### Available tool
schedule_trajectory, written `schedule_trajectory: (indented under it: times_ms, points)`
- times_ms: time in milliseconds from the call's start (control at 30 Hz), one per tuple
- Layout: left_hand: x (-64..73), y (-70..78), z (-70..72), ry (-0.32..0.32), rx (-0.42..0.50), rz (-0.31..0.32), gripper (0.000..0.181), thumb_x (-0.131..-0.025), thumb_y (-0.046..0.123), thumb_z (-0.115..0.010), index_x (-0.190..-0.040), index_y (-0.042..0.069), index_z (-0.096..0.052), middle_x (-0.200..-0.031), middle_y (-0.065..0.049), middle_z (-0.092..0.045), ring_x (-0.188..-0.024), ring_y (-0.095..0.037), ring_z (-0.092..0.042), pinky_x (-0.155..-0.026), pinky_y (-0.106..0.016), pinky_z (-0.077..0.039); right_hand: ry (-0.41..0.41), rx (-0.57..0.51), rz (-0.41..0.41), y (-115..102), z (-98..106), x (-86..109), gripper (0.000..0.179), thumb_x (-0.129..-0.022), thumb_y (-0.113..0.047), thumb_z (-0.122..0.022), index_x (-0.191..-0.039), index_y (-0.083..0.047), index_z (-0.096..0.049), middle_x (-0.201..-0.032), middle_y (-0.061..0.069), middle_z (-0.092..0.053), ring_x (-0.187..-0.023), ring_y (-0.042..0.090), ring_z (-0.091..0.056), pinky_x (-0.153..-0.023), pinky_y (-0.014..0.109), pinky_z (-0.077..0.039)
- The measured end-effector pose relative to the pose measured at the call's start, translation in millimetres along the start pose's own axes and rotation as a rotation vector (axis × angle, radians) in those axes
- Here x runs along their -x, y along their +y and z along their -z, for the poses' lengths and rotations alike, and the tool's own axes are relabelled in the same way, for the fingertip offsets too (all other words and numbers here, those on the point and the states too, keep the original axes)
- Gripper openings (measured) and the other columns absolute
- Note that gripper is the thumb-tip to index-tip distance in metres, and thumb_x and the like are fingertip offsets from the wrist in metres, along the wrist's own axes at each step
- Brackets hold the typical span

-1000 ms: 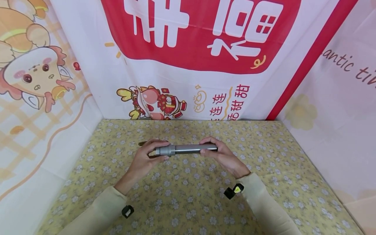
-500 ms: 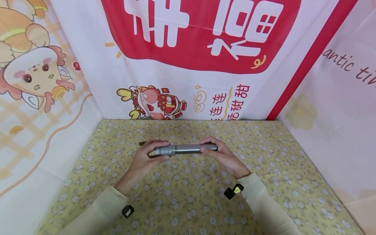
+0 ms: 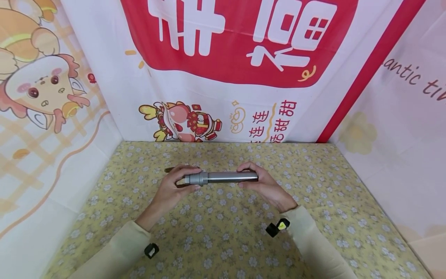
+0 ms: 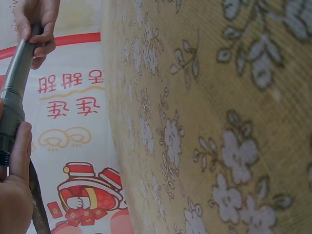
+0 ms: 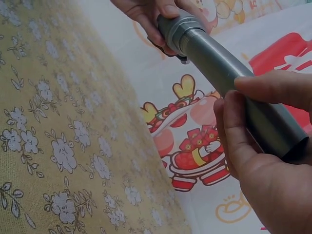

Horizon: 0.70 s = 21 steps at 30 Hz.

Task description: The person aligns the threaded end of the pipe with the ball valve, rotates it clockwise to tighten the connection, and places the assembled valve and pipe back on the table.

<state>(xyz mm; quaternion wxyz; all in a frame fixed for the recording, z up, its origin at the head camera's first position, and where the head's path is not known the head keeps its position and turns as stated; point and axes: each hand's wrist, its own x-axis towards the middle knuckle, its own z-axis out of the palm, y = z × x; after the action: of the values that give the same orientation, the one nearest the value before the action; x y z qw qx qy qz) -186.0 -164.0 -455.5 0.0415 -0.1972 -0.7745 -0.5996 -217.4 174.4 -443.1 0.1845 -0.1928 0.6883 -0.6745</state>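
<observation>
A smooth grey metal pipe (image 3: 223, 177) is held crosswise above the flowered cloth, between both hands. On its left end sits a wider grey fitting (image 3: 198, 179) with a collar. My left hand (image 3: 174, 184) grips this fitting between thumb and fingers. The right hand (image 3: 261, 184) holds the pipe's plain right end, its thumb on the near side and fingers on the far side. In the right wrist view the pipe (image 5: 219, 63) passes between thumb and fingers, its dark end edge showing. A dark, narrow strip (image 4: 39, 200) shows beside the left hand, partly hidden by it.
The table is covered with a yellow flowered cloth (image 3: 216, 232). Behind it hangs a white and red printed curtain (image 3: 226, 77). Printed sheets flank the left (image 3: 45, 162) and right (image 3: 393, 147) sides. Black wrist devices sit on both sleeves.
My right thumb has shifted down toward the pipe's near edge, so more of its surface shows. The left hand and the fitting stay in place.
</observation>
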Motion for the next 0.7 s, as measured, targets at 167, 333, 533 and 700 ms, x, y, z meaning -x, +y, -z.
schedule_trajectory:
  times_ms: [167,333,533,700]
  points:
    - [0.1,-1.3,-0.6,-0.001,-0.007,-0.012,0.043,-0.095,0.007,-0.086,-0.136,0.015,-0.076,-0.144,-0.009,-0.061,-0.122,-0.020,-0.063,-0.097,-0.028,-0.066,0.007,0.009,-0.006,1.2,0.9,0.6,0.040,-0.104,-0.007,-0.075,-0.140,-0.007,-0.059,-0.144,0.014,-0.056,-0.122,0.029,-0.063,-0.099,0.037,-0.061]
    - [-0.4,-3.2,-2.7,0.006,-0.008,-0.038,0.044,-0.095,0.005,-0.085,-0.137,0.010,-0.075,-0.142,-0.014,-0.060,-0.120,-0.018,-0.063,-0.096,-0.028,-0.066,0.013,-0.001,-0.011,1.5,3.4,1.6,0.043,-0.102,-0.014,-0.079,-0.141,-0.007,-0.061,-0.144,0.014,-0.057,-0.120,0.027,-0.063,-0.102,0.041,-0.060]
    - [-1.0,-2.3,-3.3,0.003,0.014,-0.032,0.044,-0.096,0.005,-0.083,-0.139,0.009,-0.074,-0.143,-0.016,-0.059,-0.120,-0.024,-0.063,-0.096,-0.028,-0.066,0.004,0.004,0.012,3.7,5.5,0.5,0.045,-0.103,-0.012,-0.078,-0.142,-0.003,-0.059,-0.144,0.015,-0.057,-0.119,0.026,-0.064,-0.101,0.039,-0.061]
    - [-1.6,-2.6,-3.8,-0.004,0.014,-0.022,0.045,-0.095,0.004,-0.084,-0.139,0.009,-0.074,-0.144,-0.016,-0.059,-0.122,-0.028,-0.062,-0.096,-0.029,-0.066,0.007,-0.003,0.001,3.1,5.1,1.1,0.049,-0.103,-0.013,-0.078,-0.145,0.001,-0.057,-0.145,0.015,-0.057,-0.119,0.026,-0.064,-0.100,0.036,-0.061]
